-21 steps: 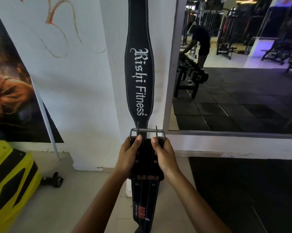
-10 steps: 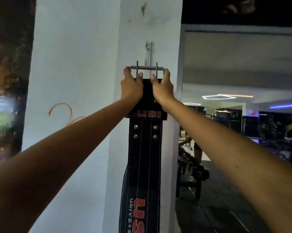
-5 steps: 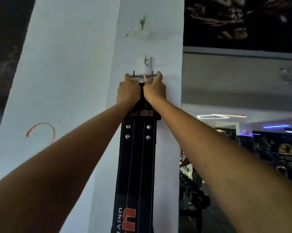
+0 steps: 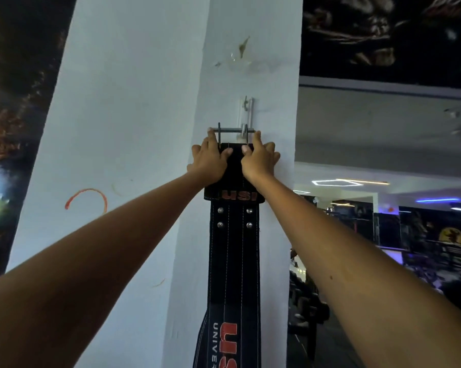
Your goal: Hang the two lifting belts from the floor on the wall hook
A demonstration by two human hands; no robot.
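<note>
A black lifting belt [image 4: 233,261] with red USI lettering hangs straight down the white pillar. Its metal buckle [image 4: 230,131] is up at the small white wall hook [image 4: 245,110], the bar level with the hook's lower end. My left hand [image 4: 209,160] holds the buckle end on its left side, and my right hand [image 4: 258,160] holds it on the right, fingers loosely spread against the wall. Whether the buckle rests on the hook I cannot tell. The other belt, seen earlier with white Rishi Fitness lettering, is hidden behind this one or out of view.
The pillar [image 4: 133,128] has an orange scribble [image 4: 86,200] at the left. A dark poster [image 4: 17,102] lies left of it. To the right a wall mirror [image 4: 383,208] reflects the gym, with a dumbbell rack [image 4: 306,309] low beside the pillar.
Both hands have lifted the USI belt's buckle end from near the floor up the pillar to the hook. The buckle bar now sits at the hook, and my fingers have loosened.
</note>
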